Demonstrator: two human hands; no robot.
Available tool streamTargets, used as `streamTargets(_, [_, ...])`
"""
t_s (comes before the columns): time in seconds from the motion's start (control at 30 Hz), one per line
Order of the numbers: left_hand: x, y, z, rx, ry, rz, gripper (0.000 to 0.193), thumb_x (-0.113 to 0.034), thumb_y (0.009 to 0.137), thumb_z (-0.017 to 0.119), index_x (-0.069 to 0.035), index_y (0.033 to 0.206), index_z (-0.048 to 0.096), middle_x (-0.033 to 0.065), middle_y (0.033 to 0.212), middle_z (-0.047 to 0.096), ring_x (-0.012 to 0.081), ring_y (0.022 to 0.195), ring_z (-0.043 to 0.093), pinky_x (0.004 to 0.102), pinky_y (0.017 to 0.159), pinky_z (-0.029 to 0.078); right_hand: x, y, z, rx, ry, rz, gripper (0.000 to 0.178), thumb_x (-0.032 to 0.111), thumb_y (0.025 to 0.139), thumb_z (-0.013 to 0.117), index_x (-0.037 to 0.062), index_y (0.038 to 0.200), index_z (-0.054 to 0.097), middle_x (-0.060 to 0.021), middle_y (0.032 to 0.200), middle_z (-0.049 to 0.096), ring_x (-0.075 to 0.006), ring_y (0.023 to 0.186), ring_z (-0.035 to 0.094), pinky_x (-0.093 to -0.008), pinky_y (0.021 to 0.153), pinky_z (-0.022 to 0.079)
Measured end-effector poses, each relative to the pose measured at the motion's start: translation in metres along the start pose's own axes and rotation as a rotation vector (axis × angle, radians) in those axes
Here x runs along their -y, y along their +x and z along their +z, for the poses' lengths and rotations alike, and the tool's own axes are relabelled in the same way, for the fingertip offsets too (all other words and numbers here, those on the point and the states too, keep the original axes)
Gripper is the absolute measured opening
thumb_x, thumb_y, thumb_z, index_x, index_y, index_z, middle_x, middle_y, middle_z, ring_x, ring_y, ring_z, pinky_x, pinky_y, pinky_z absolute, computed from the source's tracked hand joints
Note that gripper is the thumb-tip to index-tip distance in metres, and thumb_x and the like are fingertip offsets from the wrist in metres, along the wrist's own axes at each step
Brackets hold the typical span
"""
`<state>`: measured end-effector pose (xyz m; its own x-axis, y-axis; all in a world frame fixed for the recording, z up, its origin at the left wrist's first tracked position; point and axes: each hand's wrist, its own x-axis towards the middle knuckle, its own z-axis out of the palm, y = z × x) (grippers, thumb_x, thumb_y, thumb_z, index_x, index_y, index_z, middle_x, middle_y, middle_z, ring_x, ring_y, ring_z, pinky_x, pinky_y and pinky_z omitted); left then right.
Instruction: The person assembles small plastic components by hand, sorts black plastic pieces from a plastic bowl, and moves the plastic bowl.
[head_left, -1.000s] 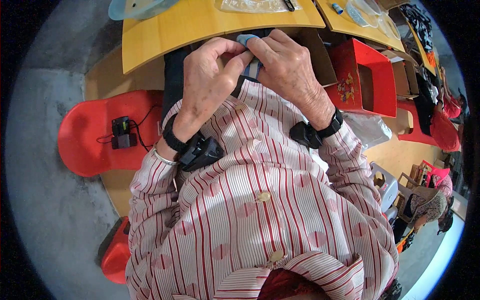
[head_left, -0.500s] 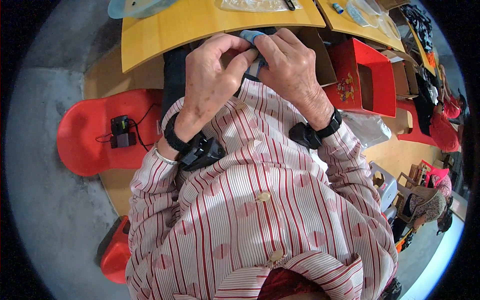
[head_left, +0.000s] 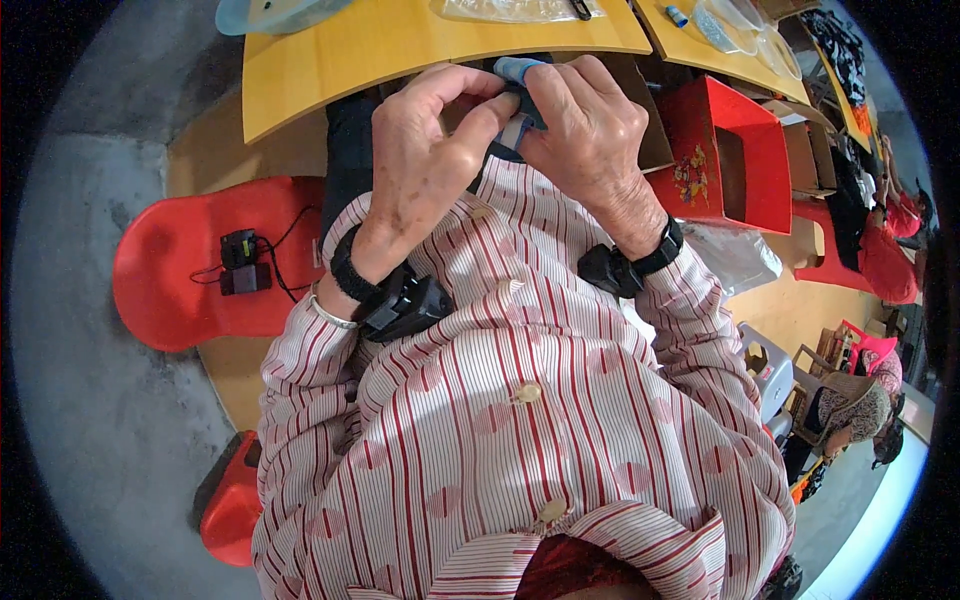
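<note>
Both hands meet just in front of the table's near edge, over my lap. My left hand pinches with thumb and index finger at a small dark piece, mostly hidden by the fingers. Curled against the same spot from the other side, my right hand also grips there. A light blue wrap or sleeve sits at the right index fingertip; whether it is worn or held I cannot tell. Below the fingertips a pale bluish strip shows, its kind unclear.
The yellow table carries a clear plastic bag and a blue basin. On the right stand a red box and a cardboard box. A red chair on the left holds a small black device. People sit far right.
The right hand and the light blue piece have shifted slightly right, opening a wider gap between the fingertips, where more of the dark piece shows. The left hand has barely moved.
</note>
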<state>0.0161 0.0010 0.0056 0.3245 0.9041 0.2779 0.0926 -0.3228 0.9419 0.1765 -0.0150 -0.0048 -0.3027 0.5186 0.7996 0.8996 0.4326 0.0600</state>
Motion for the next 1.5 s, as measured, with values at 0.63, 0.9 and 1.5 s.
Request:
streamTargets(0.63, [-0.0028, 0.0013, 0.0077, -0.061, -0.026, -0.002, 0.015, -0.009, 0.079, 0.065, 0.003, 0.087, 0.066, 0.0094, 0.082, 0.066, 0.0132, 0.071, 0.062, 0.0257, 0.065, 0.049, -0.0034, 0.0038, -0.0002, -0.02, 0.004, -0.006, 0.029, 0.011, 0.057, 0.068, 0.0115, 0.083, 0.056, -0.0001, 0.075, 0.061, -0.0169, 0.066, 0.058, -0.0284, 0.048, 0.05])
streamTargets(0.9, [-0.0036, 0.0011, 0.0068, -0.057, 0.014, -0.003, 0.015, -0.01, 0.079, 0.064, 0.003, 0.086, 0.066, 0.0094, 0.08, 0.066, 0.0133, 0.071, 0.062, 0.0258, 0.066, 0.049, -0.0044, 0.0045, 0.0005, -0.007, -0.003, -0.004, 0.028, 0.014, 0.056, 0.069, 0.0172, 0.079, 0.055, 0.0034, 0.071, 0.058, -0.0148, 0.066, 0.056, -0.0277, 0.047, 0.049])
streamTargets(1.5, [-0.0016, 0.0001, 0.0049, 0.004, -0.034, -0.066, 0.018, -0.014, 0.081, 0.064, 0.003, 0.088, 0.066, 0.0088, 0.076, 0.067, 0.0123, 0.069, 0.061, 0.0251, 0.064, 0.049, -0.0062, 0.0019, -0.0012, 0.059, 0.066, -0.033, 0.024, 0.01, 0.058, 0.067, 0.014, 0.08, 0.056, 0.0008, 0.061, 0.051, -0.0164, 0.063, 0.056, -0.0293, 0.044, 0.049])
